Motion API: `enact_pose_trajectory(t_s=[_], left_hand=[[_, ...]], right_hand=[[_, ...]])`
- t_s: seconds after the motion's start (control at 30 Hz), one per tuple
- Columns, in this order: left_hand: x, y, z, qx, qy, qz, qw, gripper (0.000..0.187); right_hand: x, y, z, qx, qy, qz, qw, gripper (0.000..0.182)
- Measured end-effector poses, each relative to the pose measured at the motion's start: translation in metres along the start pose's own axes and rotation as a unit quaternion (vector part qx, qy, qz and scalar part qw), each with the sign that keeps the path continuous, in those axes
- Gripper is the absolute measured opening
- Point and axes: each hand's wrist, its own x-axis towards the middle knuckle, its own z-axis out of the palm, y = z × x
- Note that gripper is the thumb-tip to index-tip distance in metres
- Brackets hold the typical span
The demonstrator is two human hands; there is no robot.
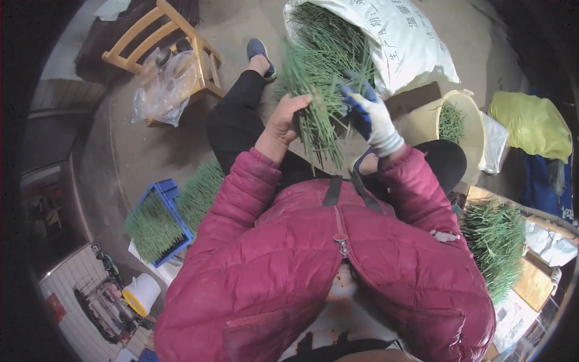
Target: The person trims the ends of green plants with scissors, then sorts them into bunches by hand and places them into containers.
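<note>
My left hand (285, 123), bare, is closed around a bunch of thin green stalks (319, 127) whose lower ends hang loose over my lap. My right hand (375, 117), in a white and blue knitted glove, is at the right side of this bunch. Its blue fingers are bent against the stalks, and some fingertips are blurred or hidden among them. Just beyond both hands, more long green stalks spill from the mouth of a large white woven sack (416, 42) printed with dark characters. The stalks near my left hand are smeared by motion.
A cream bucket (416, 123) holding stalks stands right of my knee. Further right are a yellow-green sack (534, 120) and a pile of stalks (491, 244). At left are a blue crate (172, 205) with stalks, a wooden chair (211, 66) with plastic bags, and a white bucket (148, 289).
</note>
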Motion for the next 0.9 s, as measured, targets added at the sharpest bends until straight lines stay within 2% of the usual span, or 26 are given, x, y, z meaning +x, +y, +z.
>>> enact_pose_trajectory(t_s=[0.1, 0.13, 0.17, 0.2, 0.23, 0.27, 0.3, 0.33, 0.37, 0.4, 0.53, 0.6, 0.67, 0.7, 0.77, 0.8, 0.9], left_hand=[[-0.007, 0.006, 0.014, -0.001, -0.047, -0.037, 0.998, 0.015], [-0.009, 0.011, 0.014, 0.022, -0.045, -0.034, 0.998, 0.015], [-0.011, 0.014, 0.014, 0.044, -0.043, -0.031, 0.998, 0.015], [-0.013, 0.017, 0.016, 0.053, -0.039, -0.028, 0.997, 0.015], [-0.013, 0.022, 0.019, 0.079, 0.01, -0.013, 0.997, 0.016], [-0.012, 0.026, 0.023, 0.105, 0.059, 0.001, 0.993, 0.018], [-0.011, 0.026, 0.024, 0.117, 0.083, 0.005, 0.99, 0.02], [-0.008, 0.025, 0.024, 0.158, 0.082, -0.01, 0.984, 0.032], [-0.004, 0.022, 0.025, 0.2, 0.079, -0.026, 0.976, 0.043], [-0.001, 0.019, 0.026, 0.22, 0.075, -0.035, 0.972, 0.049], [0.005, 0.007, 0.028, 0.342, 0.117, -0.039, 0.932, 0.06], [0.004, 0.003, 0.026, 0.37, 0.128, -0.035, 0.92, 0.07], [-0.002, 0.005, 0.037, 0.314, 0.097, 0.002, 0.945, 0.049], [-0.004, 0.006, 0.04, 0.299, 0.089, 0.012, 0.95, 0.045], [-0.006, 0.008, 0.039, 0.309, 0.079, 0.015, 0.948, 0.043], [-0.007, 0.008, 0.039, 0.311, 0.076, 0.015, 0.947, 0.043], [-0.008, 0.01, 0.037, 0.274, 0.069, -0.007, 0.959, 0.032]], right_hand=[[0.015, -0.011, -0.006, 0.128, -0.167, 0.074, 0.975, 0.037], [0.012, -0.029, -0.004, -0.058, -0.038, -0.025, 0.997, 0.031], [0.009, -0.046, -0.003, -0.242, 0.093, -0.122, 0.958, 0.026], [0.007, -0.062, -0.012, -0.329, 0.155, -0.166, 0.916, 0.024], [0.01, -0.076, -0.032, -0.52, 0.122, -0.272, 0.801, 0.029], [0.012, -0.092, -0.053, -0.676, 0.082, -0.363, 0.635, 0.043], [0.01, -0.097, -0.059, -0.74, 0.061, -0.399, 0.537, 0.051], [0.006, -0.094, -0.05, -0.585, 0.058, -0.32, 0.743, 0.039], [0.002, -0.09, -0.042, -0.386, 0.052, -0.219, 0.895, 0.028], [-0.001, -0.084, -0.03, -0.275, 0.05, -0.163, 0.946, 0.023], [-0.018, -0.048, 0.045, -0.417, 0.054, -0.089, 0.903, 0.026], [-0.009, -0.026, 0.045, -0.409, 0.034, -0.068, 0.909, 0.031], [0.001, -0.011, 0.043, -0.492, 0.101, -0.042, 0.864, 0.046], [0.004, -0.01, 0.045, -0.512, 0.117, -0.037, 0.85, 0.05], [0.003, -0.016, 0.054, -0.403, 0.102, 0.026, 0.909, 0.036], [0.003, -0.016, 0.054, -0.374, 0.1, 0.042, 0.921, 0.032], [0.005, -0.016, 0.045, -0.226, 0.129, 0.045, 0.964, 0.023]])
